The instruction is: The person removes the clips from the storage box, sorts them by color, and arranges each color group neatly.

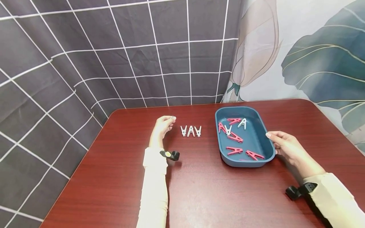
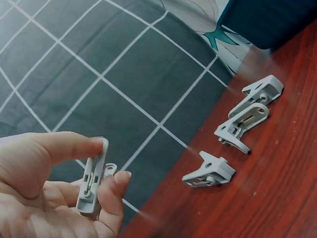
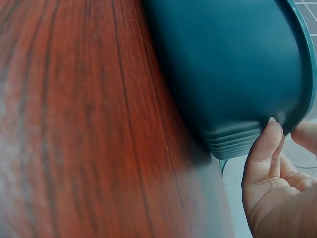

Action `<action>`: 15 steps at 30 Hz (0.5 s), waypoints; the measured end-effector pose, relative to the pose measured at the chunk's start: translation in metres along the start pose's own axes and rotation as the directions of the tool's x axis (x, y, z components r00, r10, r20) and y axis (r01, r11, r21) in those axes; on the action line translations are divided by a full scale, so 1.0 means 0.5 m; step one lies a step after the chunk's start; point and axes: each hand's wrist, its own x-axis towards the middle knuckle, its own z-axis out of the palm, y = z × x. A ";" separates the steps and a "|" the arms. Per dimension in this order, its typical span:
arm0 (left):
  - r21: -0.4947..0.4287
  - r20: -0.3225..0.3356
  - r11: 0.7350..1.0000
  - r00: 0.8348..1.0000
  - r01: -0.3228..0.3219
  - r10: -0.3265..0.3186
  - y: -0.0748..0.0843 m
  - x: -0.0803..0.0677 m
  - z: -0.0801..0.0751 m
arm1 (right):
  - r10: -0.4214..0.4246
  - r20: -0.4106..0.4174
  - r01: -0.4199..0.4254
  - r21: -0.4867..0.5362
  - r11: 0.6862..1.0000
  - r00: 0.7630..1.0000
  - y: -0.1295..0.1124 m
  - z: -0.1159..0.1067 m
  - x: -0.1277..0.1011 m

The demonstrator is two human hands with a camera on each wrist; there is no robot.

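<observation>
**A:** What has my left hand (image 1: pixel 163 126) got?

**B:** A white clothespin (image 2: pixel 93 181), pinched between thumb and fingertips, held upright above the red-brown table (image 1: pixel 199 190), off the wood. In the left wrist view I see the thumb on its upper end and a finger curled against its side.

**A:** And what lies near it?

**B:** A row of three white clothespins (image 1: pixel 190 130) standing on the table just to the right of that hand, between it and the blue tray (image 1: pixel 245 160). The nearest one is close to the hand but apart from it.

**A:** My right hand (image 1: pixel 285 146)?

**B:** It rests against the tray's right wall, near the front corner. From the right wrist view the fingertips (image 3: pixel 267 136) touch the tray's outer wall below the rim. The fingers look only lightly bent, and I would call it a touch and not a firm grip, though the head view is too small to be sure of the thumb.

**A:** What is in the tray?

**B:** Several red clothespins (image 1: pixel 234 150) scattered over the bottom, and two white ones (image 1: pixel 242 123) toward the far end, one lying among the red.

**A:** Anything else about?

**B:** A dark checked cloth (image 1: pixel 114 57) hangs behind the table on the left, a leaf-patterned one (image 1: pixel 313 57) on the right. Both sleeves are cream, with a black camera strap at each wrist.
</observation>
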 end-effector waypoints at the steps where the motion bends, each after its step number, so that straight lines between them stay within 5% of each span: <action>1: -0.014 0.001 1.000 1.000 0.015 -0.015 -0.002 0.002 0.001 | 0.000 0.001 0.000 0.003 1.000 1.000 0.000 0.000 0.000; 15: -0.058 0.037 0.972 0.974 0.227 -0.225 -0.009 0.011 0.001 | -0.018 0.020 0.017 0.056 0.998 1.000 0.000 0.000 0.002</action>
